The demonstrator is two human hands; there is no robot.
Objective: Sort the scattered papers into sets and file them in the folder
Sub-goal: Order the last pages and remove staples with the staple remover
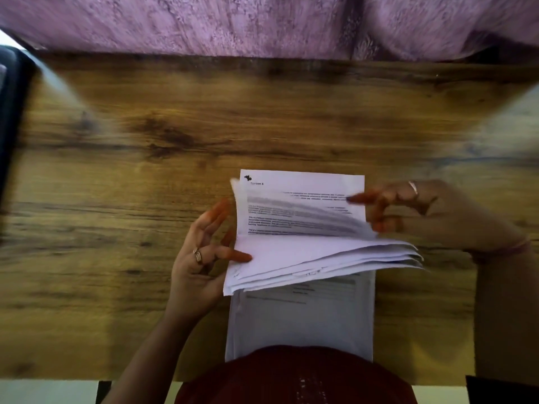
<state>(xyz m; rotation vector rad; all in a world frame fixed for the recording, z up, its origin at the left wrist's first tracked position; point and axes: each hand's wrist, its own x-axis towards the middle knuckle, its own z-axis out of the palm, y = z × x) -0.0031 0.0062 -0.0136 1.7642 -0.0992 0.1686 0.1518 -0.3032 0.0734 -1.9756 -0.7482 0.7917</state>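
A brown wood-grain surface [145, 199] fills the view from my head camera, backed at its far edge by mauve patterned fabric [233, 24], with a dark object [11, 112] blurred at the far left. Near my side, right of centre, lies a white stack of printed sheets [300, 322], its near end hidden behind my dark red garment [291, 377]. Over its far half I hold a fanned sheaf of white papers [320, 255], several leaves curling up on the right; the leaf standing tallest, a printed page [300, 205], carries a small black mark and a heading at its top left corner, the rest too blurred to read. My right hand [423, 214], 1 ring on it and a thin band at the wrist, has its fingers curled at the sheaf's right edge, 1 orange-tipped finger lying across the page. My left hand [201, 252], also ringed, takes the sheaf's left edge, 1 finger pressing on top, the others half curled beside the paper.
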